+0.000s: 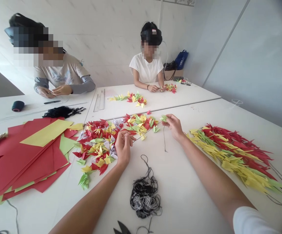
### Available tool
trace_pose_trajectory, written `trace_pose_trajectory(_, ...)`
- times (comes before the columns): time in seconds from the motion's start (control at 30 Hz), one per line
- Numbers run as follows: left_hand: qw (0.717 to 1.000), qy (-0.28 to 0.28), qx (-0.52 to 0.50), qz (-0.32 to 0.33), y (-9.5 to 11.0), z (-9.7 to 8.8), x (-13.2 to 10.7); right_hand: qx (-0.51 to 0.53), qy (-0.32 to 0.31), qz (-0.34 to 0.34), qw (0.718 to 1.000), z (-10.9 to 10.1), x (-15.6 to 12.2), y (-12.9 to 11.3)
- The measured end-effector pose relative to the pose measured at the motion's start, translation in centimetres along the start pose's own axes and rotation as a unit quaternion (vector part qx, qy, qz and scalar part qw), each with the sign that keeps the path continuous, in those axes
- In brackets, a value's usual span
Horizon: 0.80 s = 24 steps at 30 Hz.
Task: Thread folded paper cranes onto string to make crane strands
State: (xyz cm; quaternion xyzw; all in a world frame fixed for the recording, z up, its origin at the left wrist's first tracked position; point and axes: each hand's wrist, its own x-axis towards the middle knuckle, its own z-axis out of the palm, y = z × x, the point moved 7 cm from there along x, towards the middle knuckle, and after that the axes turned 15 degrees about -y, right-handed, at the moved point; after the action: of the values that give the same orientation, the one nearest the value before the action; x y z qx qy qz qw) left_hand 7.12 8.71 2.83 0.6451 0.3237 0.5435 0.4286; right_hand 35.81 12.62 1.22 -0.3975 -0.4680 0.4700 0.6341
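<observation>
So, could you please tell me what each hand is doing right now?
Left hand: closed, pinching a thin rod.
Right hand: closed, pinching a green paper piece.

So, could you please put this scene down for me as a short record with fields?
Left hand: pinches one end of a thin rod
Right hand: pinches a green folded piece at the rod's other end
Between the arms: black thread tangle
Left of the hands: loose folded pieces, red paper sheets
Right: strung folded pieces
Far side: person in white, person in grey, both seated
</observation>
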Motion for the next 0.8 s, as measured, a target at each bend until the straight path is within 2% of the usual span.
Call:
trace_pose_trajectory(0.13, 1.0, 0.026, -0.009, 0.009, 0.3, -0.4, -0.3, 0.02, 0.12, -0.028, 0.992, -3.6, 0.3, -0.3)
trace_pose_trajectory(0.27, 0.999, 0.044, 0.004, 0.018, 0.7, -0.6, -0.8, 0.023, 0.166, -0.072, 0.983, -6.3, 0.9, -2.1)
trace_pose_trajectory(0.37, 0.998, 0.051, 0.01, -0.017, 0.1, -0.9, -0.9, -0.018, 0.166, -0.09, 0.982, -7.8, 1.2, -3.8)
trace_pose_trajectory(0.43, 0.997, 0.06, 0.018, -0.043, -0.4, -1.2, -0.8, -0.098, 0.148, -0.088, 0.98, -8.3, 1.2, -4.8)
trace_pose_trajectory(0.53, 0.994, 0.086, 0.042, -0.055, -0.8, -1.9, -0.7, -0.247, 0.125, -0.09, 0.957, -8.3, 1.0, -5.5)
trace_pose_trajectory(0.6, 0.993, 0.092, 0.048, -0.053, -0.7, -2.1, -0.6, -0.312, 0.121, -0.081, 0.939, -8.2, 0.8, -5.3)
trace_pose_trajectory(0.8, 0.994, 0.07, 0.049, -0.068, -1.0, -1.8, -0.7, -0.34, 0.134, -0.05, 0.93, -8.7, 0.6, -4.2)
